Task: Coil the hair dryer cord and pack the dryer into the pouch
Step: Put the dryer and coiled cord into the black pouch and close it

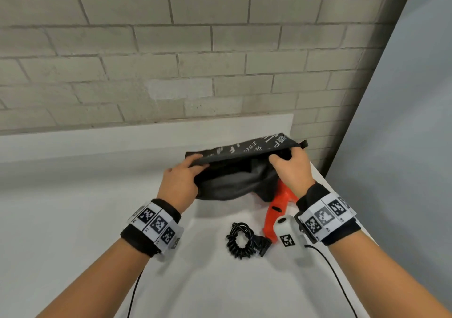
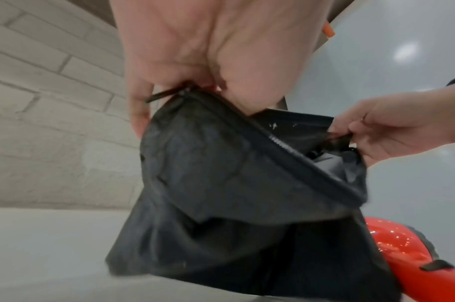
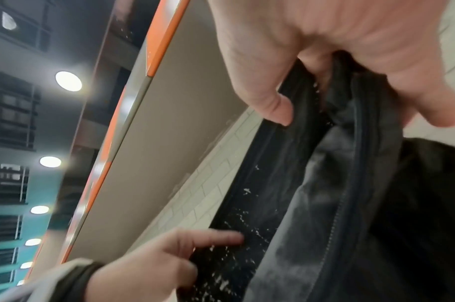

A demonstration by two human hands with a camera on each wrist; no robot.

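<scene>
Pale brick wall backs a white desk on which the work takes place. Both hands hold a black pouch raised at its opening, its lower fabric sagging toward the desk. Left hand grips the left end of the pouch mouth, fingers curled over the edge beside the zipper pull. Right hand grips the right end, fingers and thumb pinched on the rim, so that the mouth is spread between the two hands. White lettering marks the far panel of the pouch; a zipper track runs along the near edge, and grey lining shows inside.

An orange hair dryer lies on the desk just below the right hand, its head partly hidden behind the pouch; the glossy orange body appears at the lower right of the left wrist view. Its black cord lies coiled in a bundle on the desk beside the handle, between the two forearms. Marker-patterned wristbands encircle both wrists.
</scene>
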